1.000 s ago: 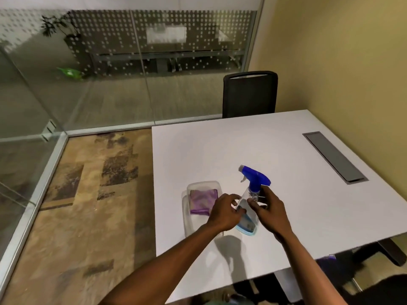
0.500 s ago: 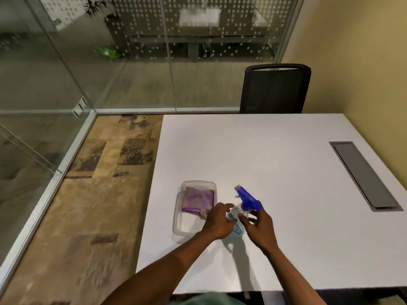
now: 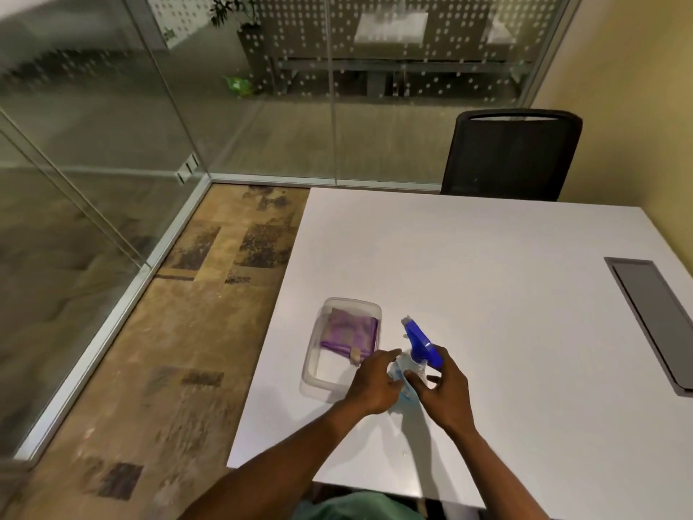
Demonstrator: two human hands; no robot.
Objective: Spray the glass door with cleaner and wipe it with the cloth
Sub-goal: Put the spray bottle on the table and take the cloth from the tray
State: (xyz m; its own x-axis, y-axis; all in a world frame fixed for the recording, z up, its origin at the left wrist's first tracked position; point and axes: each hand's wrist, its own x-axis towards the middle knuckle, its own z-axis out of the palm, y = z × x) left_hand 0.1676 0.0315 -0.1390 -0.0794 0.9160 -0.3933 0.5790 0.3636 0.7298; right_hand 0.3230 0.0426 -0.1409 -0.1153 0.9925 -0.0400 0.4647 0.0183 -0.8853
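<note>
A clear spray bottle [image 3: 406, 367] with a blue trigger head and blue liquid stands on the white table [image 3: 487, 279] near its front edge. My left hand [image 3: 375, 384] wraps the bottle's left side. My right hand [image 3: 446, 392] grips it from the right, thumb on the body and index finger up by the trigger head. A folded purple cloth [image 3: 348, 332] lies in a clear plastic container [image 3: 352, 304] just left of the bottle. The glass door [image 3: 86, 152] stands at the left, beyond the floor strip.
A black chair [image 3: 510, 155] stands at the table's far edge. A grey cable flap [image 3: 652, 317] is set into the table at the right. Glass panels [image 3: 393, 125] with dotted film close the far side. Patterned carpet [image 3: 195, 332] lies between table and glass.
The view has swung left, showing more of the left glass. Both hands stay on the spray bottle, which remains on the table beside the container.
</note>
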